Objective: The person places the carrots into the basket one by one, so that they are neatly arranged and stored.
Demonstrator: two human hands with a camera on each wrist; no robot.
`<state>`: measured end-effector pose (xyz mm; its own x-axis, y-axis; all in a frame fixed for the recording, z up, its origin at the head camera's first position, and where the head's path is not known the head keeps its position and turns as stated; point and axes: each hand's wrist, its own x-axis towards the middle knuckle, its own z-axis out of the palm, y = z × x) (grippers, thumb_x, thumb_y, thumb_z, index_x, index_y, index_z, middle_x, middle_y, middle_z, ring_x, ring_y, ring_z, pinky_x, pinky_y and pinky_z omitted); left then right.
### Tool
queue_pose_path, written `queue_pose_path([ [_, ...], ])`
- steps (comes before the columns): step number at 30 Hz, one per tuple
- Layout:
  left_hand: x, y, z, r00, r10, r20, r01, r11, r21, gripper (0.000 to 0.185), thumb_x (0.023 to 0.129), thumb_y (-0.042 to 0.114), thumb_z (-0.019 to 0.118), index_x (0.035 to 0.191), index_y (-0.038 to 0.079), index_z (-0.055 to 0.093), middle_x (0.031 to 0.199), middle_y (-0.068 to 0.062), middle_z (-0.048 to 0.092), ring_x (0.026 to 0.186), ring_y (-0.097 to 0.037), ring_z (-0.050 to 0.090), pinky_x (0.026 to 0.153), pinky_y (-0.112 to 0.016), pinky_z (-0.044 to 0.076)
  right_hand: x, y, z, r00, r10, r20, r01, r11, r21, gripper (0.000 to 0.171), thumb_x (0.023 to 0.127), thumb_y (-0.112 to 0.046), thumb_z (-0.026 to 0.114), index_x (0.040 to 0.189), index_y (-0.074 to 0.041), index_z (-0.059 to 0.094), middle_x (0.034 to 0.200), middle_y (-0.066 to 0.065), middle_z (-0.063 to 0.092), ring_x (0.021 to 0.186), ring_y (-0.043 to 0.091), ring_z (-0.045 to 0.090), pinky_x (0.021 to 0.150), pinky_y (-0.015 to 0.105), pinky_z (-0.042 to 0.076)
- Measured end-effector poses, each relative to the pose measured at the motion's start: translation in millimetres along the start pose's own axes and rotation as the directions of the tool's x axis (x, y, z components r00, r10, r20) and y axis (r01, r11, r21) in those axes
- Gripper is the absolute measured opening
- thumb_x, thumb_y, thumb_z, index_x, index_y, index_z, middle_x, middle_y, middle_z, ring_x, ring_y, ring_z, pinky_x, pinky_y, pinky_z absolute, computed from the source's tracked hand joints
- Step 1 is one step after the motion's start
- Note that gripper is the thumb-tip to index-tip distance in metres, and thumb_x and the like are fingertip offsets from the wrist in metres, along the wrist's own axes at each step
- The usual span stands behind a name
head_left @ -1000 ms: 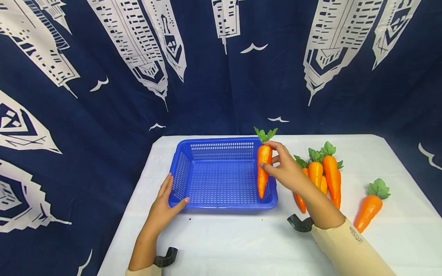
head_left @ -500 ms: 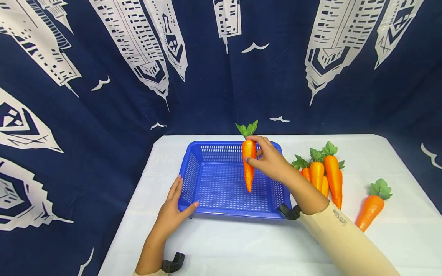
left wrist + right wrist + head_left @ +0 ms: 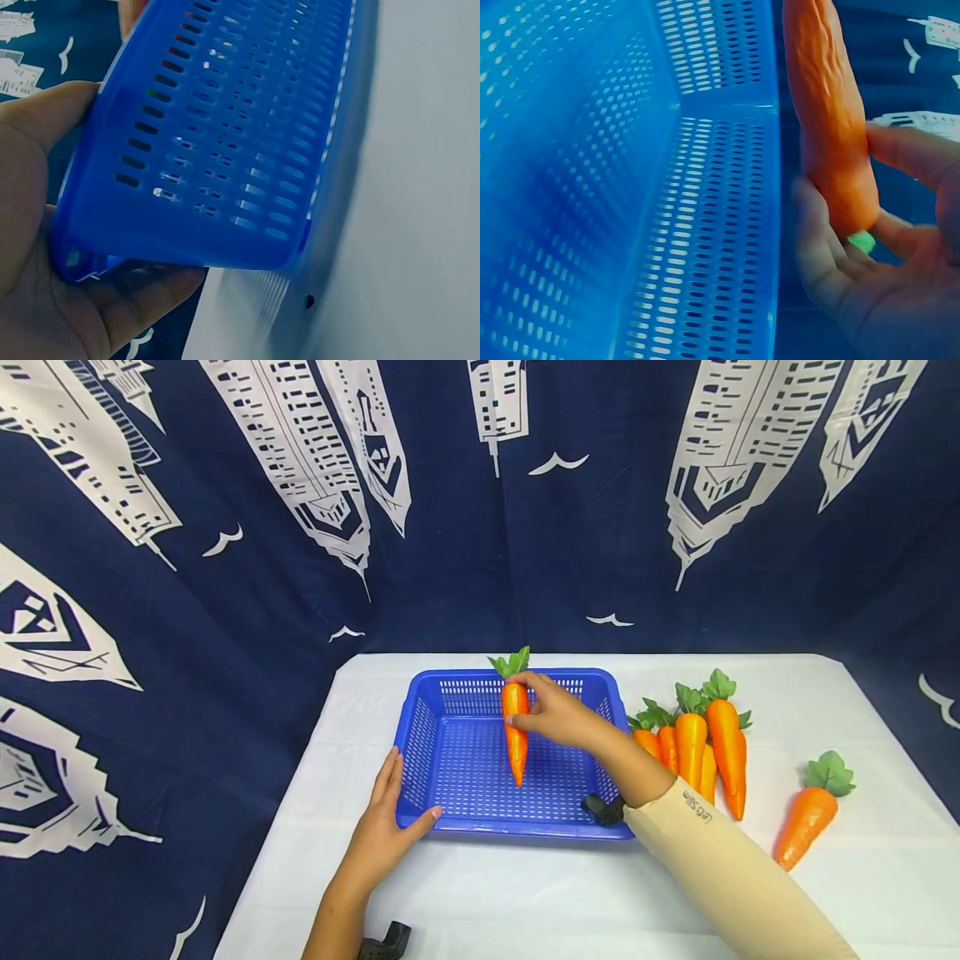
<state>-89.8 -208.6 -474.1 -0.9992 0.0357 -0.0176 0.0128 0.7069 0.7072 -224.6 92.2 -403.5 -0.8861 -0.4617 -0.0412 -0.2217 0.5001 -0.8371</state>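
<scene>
White cloth covers the table (image 3: 480, 893). My right hand (image 3: 558, 717) grips an orange plastic carrot (image 3: 515, 731) point-down over the blue perforated plastic basket (image 3: 480, 810), whose near-left corner my left hand (image 3: 386, 831) grasps.

Bright, even light falls on the white table (image 3: 525, 893), and shadows under the blue basket (image 3: 480, 822) are soft and faint. The curtain's (image 3: 187, 610) towers bend outward toward the head view's edges, a wide-lens warp. Both wrist views run blue-tinted; the basket (image 3: 247, 135) smears at its lower corner, and its mesh (image 3: 592, 187) goes soft up close.
</scene>
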Motion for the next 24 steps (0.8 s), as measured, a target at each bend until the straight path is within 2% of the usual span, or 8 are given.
queue_pose_path([
  [4,0.1,1.6,-0.8,1.0,0.004,0.011,-0.004,1.0,0.006,0.111,0.084,0.069,0.068,0.164,0.021,0.007,0.169,0.02,-0.007,0.157,-0.034,0.019,0.117,-0.067,0.03,6,10,7,0.998,-0.003,0.056,0.003,1.0,-0.003,0.058,0.091,-0.016,0.073,0.142,-0.004,0.048,0.127,0.021,0.055,0.082,0.021,0.065,0.078,0.03,0.058],
  [12,1.5,1.0,-1.1,1.0,0.017,-0.022,-0.016,1.0,0.007,0.114,0.081,0.068,0.071,0.164,0.023,0.008,0.17,0.017,-0.002,0.155,-0.036,0.024,0.116,-0.067,0.033,15,25,16,0.989,0.054,0.135,-0.057,0.998,0.015,0.053,0.091,-0.012,0.074,0.138,-0.005,0.051,0.134,0.021,0.054,0.105,0.034,0.065,0.081,0.036,0.063],
  [19,2.0,-1.5,1.6,0.998,0.028,-0.049,-0.028,1.0,0.009,0.113,0.081,0.064,0.075,0.164,0.023,0.011,0.171,0.014,0.002,0.154,-0.038,0.026,0.114,-0.068,0.034,19,34,27,0.979,0.062,0.193,-0.051,0.997,-0.057,0.058,0.083,-0.01,0.08,0.133,-0.007,0.051,0.135,0.018,0.057,0.115,0.032,0.059,0.102,0.045,0.053],
  [24,1.5,-2.4,3.4,0.998,0.028,-0.052,-0.028,1.0,0.001,0.112,0.082,0.062,0.076,0.164,0.022,0.012,0.171,0.012,0.003,0.154,-0.04,0.025,0.114,-0.069,0.033,22,41,34,0.979,0.063,0.196,-0.048,0.996,-0.08,0.06,0.08,-0.009,0.083,0.13,-0.005,0.05,0.132,0.019,0.057,0.113,0.031,0.06,0.105,0.047,0.051],
])
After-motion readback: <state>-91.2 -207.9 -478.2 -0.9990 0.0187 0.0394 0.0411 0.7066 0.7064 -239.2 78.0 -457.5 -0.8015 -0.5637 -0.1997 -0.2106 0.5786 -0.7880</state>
